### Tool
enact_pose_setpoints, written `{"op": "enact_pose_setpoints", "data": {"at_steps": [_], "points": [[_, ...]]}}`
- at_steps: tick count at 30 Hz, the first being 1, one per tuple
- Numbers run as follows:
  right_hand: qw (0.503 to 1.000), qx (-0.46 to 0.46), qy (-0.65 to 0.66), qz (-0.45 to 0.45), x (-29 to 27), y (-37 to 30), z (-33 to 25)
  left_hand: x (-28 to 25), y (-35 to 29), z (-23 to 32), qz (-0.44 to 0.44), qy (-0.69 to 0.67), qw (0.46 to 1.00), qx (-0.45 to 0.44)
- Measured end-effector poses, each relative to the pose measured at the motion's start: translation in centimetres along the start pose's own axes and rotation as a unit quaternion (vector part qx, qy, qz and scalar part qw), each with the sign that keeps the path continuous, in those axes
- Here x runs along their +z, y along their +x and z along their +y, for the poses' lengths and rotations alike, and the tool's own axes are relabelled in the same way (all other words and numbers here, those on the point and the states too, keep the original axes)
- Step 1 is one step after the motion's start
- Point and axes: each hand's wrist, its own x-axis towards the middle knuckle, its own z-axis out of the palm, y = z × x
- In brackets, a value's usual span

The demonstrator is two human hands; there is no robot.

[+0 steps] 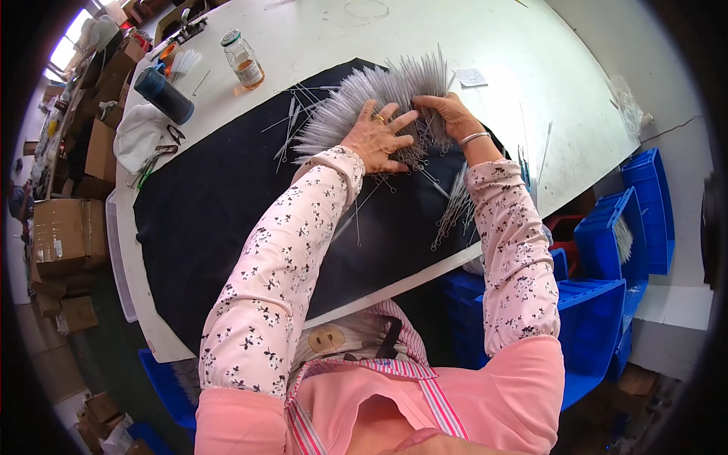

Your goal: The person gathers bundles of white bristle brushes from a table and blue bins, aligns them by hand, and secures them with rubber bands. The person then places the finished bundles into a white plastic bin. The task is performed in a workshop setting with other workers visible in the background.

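Note:
A thick fan of small wire brushes (337,121) with pale bristles and looped wire ends lies on a black cloth (220,220). My left hand (377,140) rests over the looped ends with its fingers spread apart; a ring is on one finger. At the fan's right side, my right hand (457,120) closes around a bunch of the brushes, its thumb across them and its other fingertips partly hidden. Nearer my right forearm, a smaller group of loose brushes (455,206) lies with loops toward me. Several stray brushes (290,121) are scattered left of the fan.
On the white table (318,34) stand a glass jar (243,62) with amber liquid and a dark cylinder (164,95). A white cloth (142,138) and scissors lie at the left edge. Blue bins (584,318) stand at the right, cardboard boxes (70,235) at the left.

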Motion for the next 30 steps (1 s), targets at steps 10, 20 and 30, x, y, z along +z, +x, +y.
{"op": "enact_pose_setpoints", "data": {"at_steps": [10,20,30], "points": [[1.0,0.018,-0.005,-0.017,0.4,0.0,0.0,-1.6,1.5,0.4,-0.065,-0.022,0.997,-0.035],[0.997,-0.019,0.034,-0.06,-0.8,-3.1,-4.2,-0.9,1.9,0.1,-0.07,-0.043,0.996,-0.035],[0.931,0.097,0.22,-0.276,8.9,-12.1,-1.9,-11.2,-6.8,4.0,0.264,-0.007,0.964,-0.01]]}}
